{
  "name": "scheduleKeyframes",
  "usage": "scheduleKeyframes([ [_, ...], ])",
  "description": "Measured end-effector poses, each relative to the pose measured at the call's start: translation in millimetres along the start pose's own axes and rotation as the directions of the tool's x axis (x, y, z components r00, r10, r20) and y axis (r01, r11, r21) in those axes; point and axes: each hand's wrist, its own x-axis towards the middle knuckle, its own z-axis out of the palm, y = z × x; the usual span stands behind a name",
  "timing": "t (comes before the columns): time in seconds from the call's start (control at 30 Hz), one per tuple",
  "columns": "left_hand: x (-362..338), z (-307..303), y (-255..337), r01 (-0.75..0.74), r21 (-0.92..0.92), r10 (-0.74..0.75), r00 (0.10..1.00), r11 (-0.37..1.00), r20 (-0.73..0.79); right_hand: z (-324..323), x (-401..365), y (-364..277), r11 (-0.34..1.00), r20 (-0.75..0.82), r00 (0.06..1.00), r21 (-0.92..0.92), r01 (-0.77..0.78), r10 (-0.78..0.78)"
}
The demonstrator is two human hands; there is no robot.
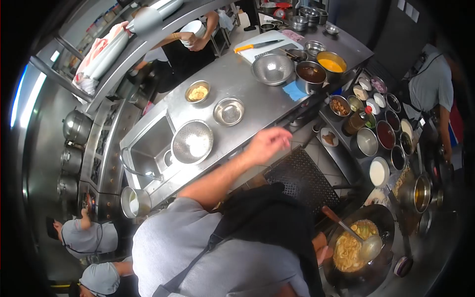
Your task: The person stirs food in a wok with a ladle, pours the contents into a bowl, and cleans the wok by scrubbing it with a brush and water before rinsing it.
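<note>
My left hand (269, 144) is raised over the floor grate beside the steel counter, its fingers loosely bent and apart, with nothing visible in it. At the near side of the wok (386, 270), my right hand (322, 250) shows only in part, and whether it grips anything is unclear. Pale strips of food in sauce (349, 252) fill the wok. A ladle (370, 247) rests in the food, its wooden handle leaning over the rim. Nearest my left hand on the counter are a perforated bowl (192, 142) and a small steel bowl (228, 112).
The sink (148, 141) lies left. Further along the counter (232, 69) are a colander (272, 69), a sauce pot (310, 74) and a knife (267, 44). Several ingredient containers (386, 134) stand right. Co-workers (91, 235) are at left, another person (430, 79) at right.
</note>
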Motion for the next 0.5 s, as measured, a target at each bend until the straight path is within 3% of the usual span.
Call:
scheduleKeyframes([
  [0.03,-11.2,17.5,0.9,0.029,-0.072,-0.025,0.998,0.997,0.050,22.3,8.4,-46.3,0.961,-0.150,0.951,-0.100,0.259,-0.271],
  [0.07,-19.6,38.2,2.7,0.065,-0.147,-0.050,0.994,0.987,0.101,24.9,14.6,-78.2,0.846,-0.256,0.809,-0.237,0.478,-0.529],
  [0.13,-31.7,73.9,16.7,-0.011,-0.222,0.071,0.963,0.975,0.262,-25.1,37.2,-104.3,0.840,-0.172,0.829,-0.233,0.490,-0.532],
  [0.17,-34.1,91.0,28.9,-0.127,-0.160,0.175,0.926,0.979,0.335,-38.2,51.2,-127.2,0.970,-0.133,0.961,-0.010,0.241,-0.240],
  [0.2,-35.7,106.4,43.9,-0.248,-0.106,0.270,0.871,0.963,0.411,-39.9,63.7,-141.5,0.980,-0.031,0.997,0.193,-0.058,0.065],
  [0.27,-42.9,133.4,72.9,-0.143,-0.151,0.207,0.749,0.978,0.629,-16.4,88.7,-139.6,0.974,-0.054,0.987,0.178,-0.139,0.151],
  [0.33,-47.8,158.9,77.1,-0.339,-0.140,0.348,0.695,0.930,0.629,11.6,114.2,-144.8,0.998,0.266,0.962,0.012,-0.063,0.057],
  [0.4,-53.7,172.3,69.8,-0.381,-0.158,0.392,0.679,0.911,0.620,59.2,121.3,-161.1,0.987,0.222,0.963,0.093,0.133,-0.150],
  [0.47,-50.4,172.2,68.1,-0.467,-0.027,0.395,0.714,0.884,0.578,70.2,124.2,-175.7,0.988,0.256,0.956,0.096,0.124,-0.145],
  [0.5,-49.1,169.2,63.0,-0.396,-0.055,0.349,0.723,0.916,0.596,69.7,123.5,-178.9,0.988,0.308,0.941,0.110,0.110,-0.139],
])
